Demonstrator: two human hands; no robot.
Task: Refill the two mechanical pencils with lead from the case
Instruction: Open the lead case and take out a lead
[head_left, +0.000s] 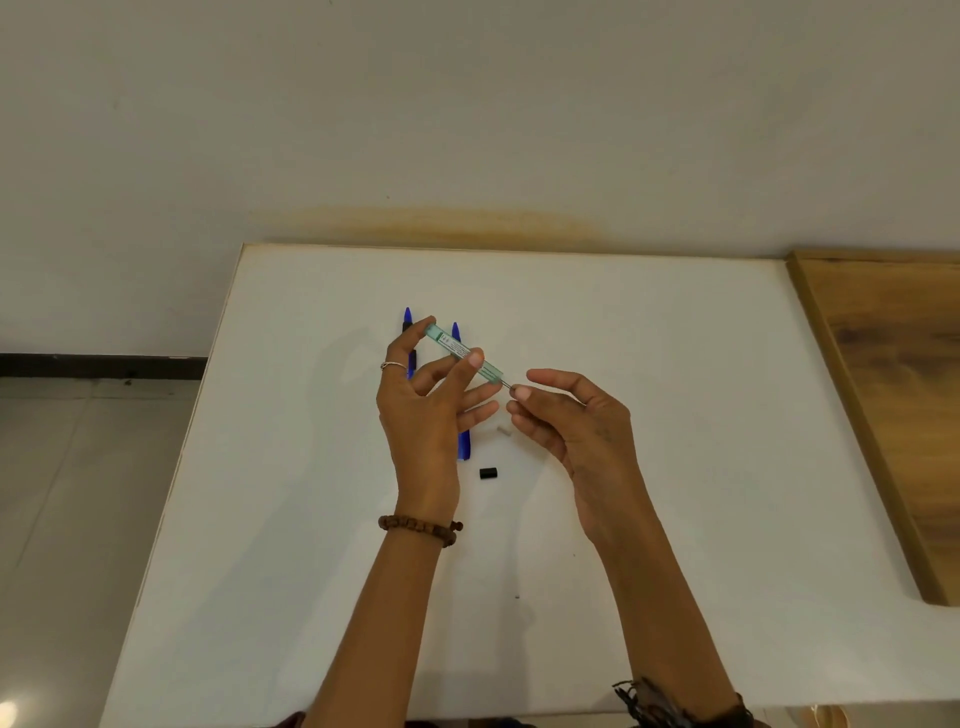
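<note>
Apparently left hand (423, 410) grips lead case (464, 353); label unreadable.

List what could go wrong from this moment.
1. The thin lead, pinched by the right hand as it leaves the case, could snap.
2. The case, tilted open-end down in the left hand, might spill more leads.
3. The small black cap lies loose and could roll away.
</note>
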